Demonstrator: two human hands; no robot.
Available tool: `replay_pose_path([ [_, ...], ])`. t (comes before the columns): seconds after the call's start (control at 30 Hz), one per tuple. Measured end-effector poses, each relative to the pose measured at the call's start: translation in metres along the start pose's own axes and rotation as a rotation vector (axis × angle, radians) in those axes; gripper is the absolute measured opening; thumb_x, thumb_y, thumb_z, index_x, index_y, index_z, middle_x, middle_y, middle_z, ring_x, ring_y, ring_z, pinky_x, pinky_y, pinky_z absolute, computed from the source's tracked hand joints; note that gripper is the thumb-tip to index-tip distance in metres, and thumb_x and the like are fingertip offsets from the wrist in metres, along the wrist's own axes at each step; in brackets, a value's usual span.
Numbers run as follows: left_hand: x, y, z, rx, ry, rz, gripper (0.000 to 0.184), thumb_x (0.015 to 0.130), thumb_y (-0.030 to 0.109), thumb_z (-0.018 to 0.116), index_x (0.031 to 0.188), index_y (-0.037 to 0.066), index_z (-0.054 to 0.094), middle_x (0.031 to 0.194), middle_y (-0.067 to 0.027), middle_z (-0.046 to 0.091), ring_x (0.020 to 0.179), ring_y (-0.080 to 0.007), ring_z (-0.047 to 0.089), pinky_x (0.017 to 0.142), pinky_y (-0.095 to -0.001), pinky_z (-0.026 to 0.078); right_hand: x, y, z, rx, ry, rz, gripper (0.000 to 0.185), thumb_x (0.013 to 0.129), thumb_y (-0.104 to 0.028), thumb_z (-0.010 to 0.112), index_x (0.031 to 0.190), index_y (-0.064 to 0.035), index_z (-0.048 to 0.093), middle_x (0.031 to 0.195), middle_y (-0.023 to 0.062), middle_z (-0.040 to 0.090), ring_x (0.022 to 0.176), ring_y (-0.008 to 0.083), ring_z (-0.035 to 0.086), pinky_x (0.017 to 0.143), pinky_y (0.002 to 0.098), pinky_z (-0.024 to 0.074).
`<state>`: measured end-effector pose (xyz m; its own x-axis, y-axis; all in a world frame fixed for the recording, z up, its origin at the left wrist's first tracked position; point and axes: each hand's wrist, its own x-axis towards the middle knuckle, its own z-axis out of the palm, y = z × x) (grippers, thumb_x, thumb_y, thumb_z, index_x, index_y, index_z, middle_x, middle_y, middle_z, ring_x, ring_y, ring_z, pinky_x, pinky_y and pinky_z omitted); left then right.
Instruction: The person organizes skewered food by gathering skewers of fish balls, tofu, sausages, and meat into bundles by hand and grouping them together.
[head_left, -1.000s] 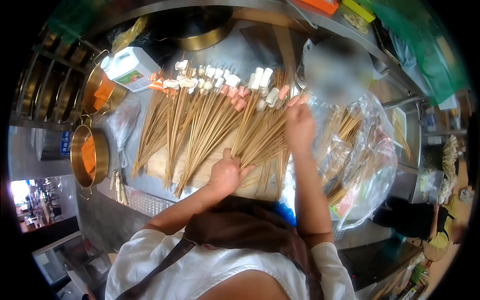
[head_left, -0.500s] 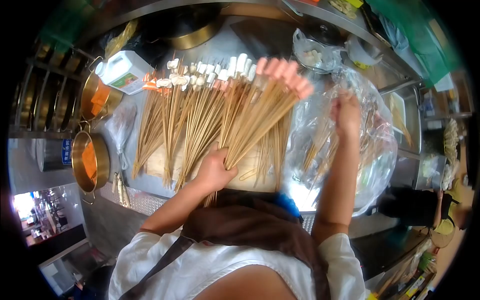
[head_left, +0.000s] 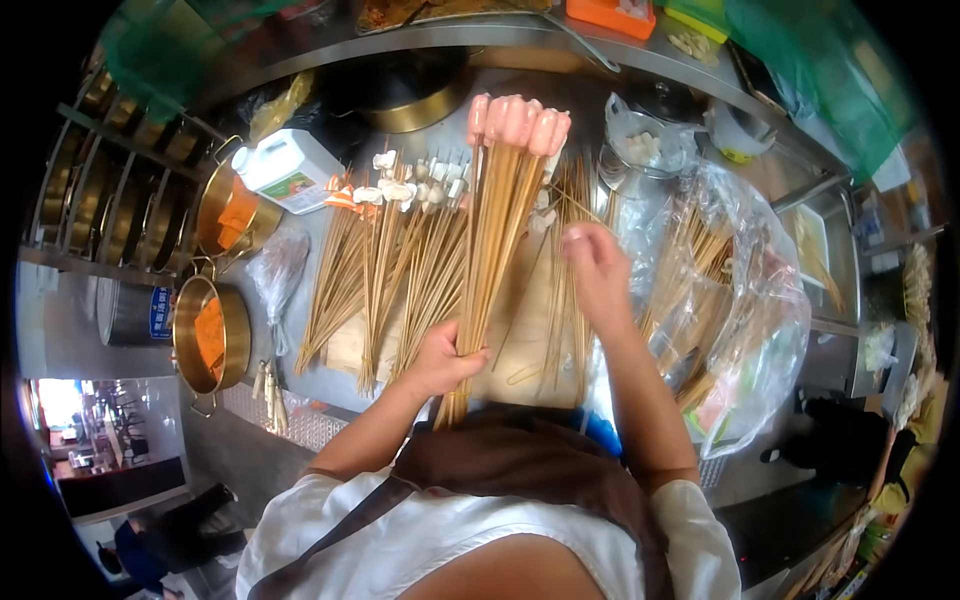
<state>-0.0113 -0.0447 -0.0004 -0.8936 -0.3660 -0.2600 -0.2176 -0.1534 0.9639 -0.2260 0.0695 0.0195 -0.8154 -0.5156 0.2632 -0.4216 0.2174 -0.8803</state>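
the wide head view looks forward and down over the apron (head_left: pixel 525 462), near the counter (head_left: pixel 318 230).

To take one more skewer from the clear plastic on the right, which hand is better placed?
Probably the right hand: it is nearer the clear plastic and seems free, while the left hand holds the pink-tipped skewers.
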Motion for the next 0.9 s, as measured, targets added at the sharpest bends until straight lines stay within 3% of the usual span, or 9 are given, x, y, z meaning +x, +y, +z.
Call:
replay_pose_path([
  [0.03,0.006,0.005,0.009,0.047,0.031,0.096,0.022,0.075,0.000,0.063,0.097,0.002,0.058,0.083,0.0009,0.057,0.075,-0.0058,0.052,0.067,-0.0225,0.044,-0.001,-0.021,0.004,0.515,-0.248,0.336,0.035,0.085,-0.018,0.060,0.111,0.0034,0.050,0.102,0.0115,0.057,0.088,0.0181,0.056,0.080,0.0293,0.0462],
  [0.2,0.029,-0.012,0.044,0.049,0.118,0.132,0.026,0.076,0.004,0.066,0.100,0.000,0.057,0.089,-0.0012,0.059,0.080,-0.0089,0.054,0.073,-0.0246,0.046,0.010,-0.061,0.024,0.432,-0.110,0.171,0.027,0.085,-0.014,0.061,0.104,0.0020,0.051,0.090,0.0078,0.060,0.076,0.0134,0.057,0.070,0.0272,0.0476],
  [0.27,0.032,-0.018,0.056,0.327,0.225,0.549,0.029,0.076,0.007,0.069,0.101,0.001,0.056,0.085,-0.0011,0.059,0.075,-0.0073,0.054,0.065,-0.0241,0.045,0.013,-0.059,0.018,0.395,-0.071,0.157,0.024,0.085,-0.012,0.061,0.102,0.0014,0.052,0.086,0.0074,0.060,0.072,0.0125,0.057,0.068,0.0269,0.0476],
  [0.3,0.026,-0.013,0.055,0.305,0.188,0.561,0.028,0.081,0.010,0.066,0.105,0.000,0.056,0.088,-0.0041,0.061,0.080,-0.0098,0.056,0.069,-0.0245,0.046,0.008,-0.049,0.013,0.466,-0.142,0.239,0.023,0.084,-0.012,0.061,0.102,0.0007,0.052,0.085,0.0079,0.061,0.073,0.0131,0.057,0.068,0.0273,0.0478],
  [0.33,0.021,-0.018,0.054,0.298,0.192,0.559,0.028,0.081,0.010,0.066,0.105,0.000,0.056,0.088,-0.0041,0.061,0.080,-0.0098,0.056,0.069,-0.0245,0.046,0.003,-0.042,0.010,0.536,-0.213,0.328,0.023,0.084,-0.011,0.062,0.101,0.0001,0.052,0.085,0.0084,0.061,0.073,0.0137,0.058,0.068,0.0277,0.0480],
  [0.4,0.014,-0.027,0.048,-0.081,0.074,0.065,0.027,0.085,0.012,0.063,0.107,-0.002,0.056,0.092,-0.0046,0.058,0.087,-0.0107,0.053,0.079,-0.0268,0.045,-0.001,-0.037,0.006,0.789,-0.236,0.400,0.022,0.085,-0.010,0.060,0.103,-0.0003,0.052,0.085,0.0099,0.062,0.073,0.0162,0.059,0.069,0.0296,0.0491],
  [0.47,0.013,-0.028,0.045,-0.025,0.088,0.106,0.023,0.090,0.013,0.056,0.106,-0.003,0.057,0.092,-0.0041,0.058,0.087,-0.0102,0.053,0.079,-0.0264,0.044,-0.002,-0.038,-0.002,0.880,-0.267,0.543,0.025,0.086,-0.012,0.058,0.107,0.0009,0.052,0.091,0.0126,0.063,0.078,0.0191,0.061,0.071,0.0320,0.0509],
  [0.57,0.011,-0.031,0.037,-0.283,0.007,-0.005,0.027,0.094,0.019,0.049,0.108,-0.002,0.058,0.095,-0.0024,0.059,0.086,-0.0097,0.053,0.078,-0.0249,0.044,-0.003,-0.037,-0.010,1.013,-0.354,0.584,0.032,0.088,-0.015,0.056,0.113,0.0035,0.050,0.100,0.0159,0.062,0.086,0.0233,0.062,0.077,0.0354,0.0518],
  [0.9,0.007,-0.029,0.034,-0.236,-0.009,0.048,0.026,0.094,0.020,0.048,0.108,-0.001,0.058,0.095,-0.0015,0.058,0.088,-0.0097,0.052,0.080,-0.0253,0.042,-0.005,-0.032,-0.020,1.096,-0.466,0.504,0.039,0.093,-0.021,0.047,0.122,0.0057,0.045,0.115,0.0218,0.055,0.101,0.0318,0.059,0.087,0.0419,0.0490],
])
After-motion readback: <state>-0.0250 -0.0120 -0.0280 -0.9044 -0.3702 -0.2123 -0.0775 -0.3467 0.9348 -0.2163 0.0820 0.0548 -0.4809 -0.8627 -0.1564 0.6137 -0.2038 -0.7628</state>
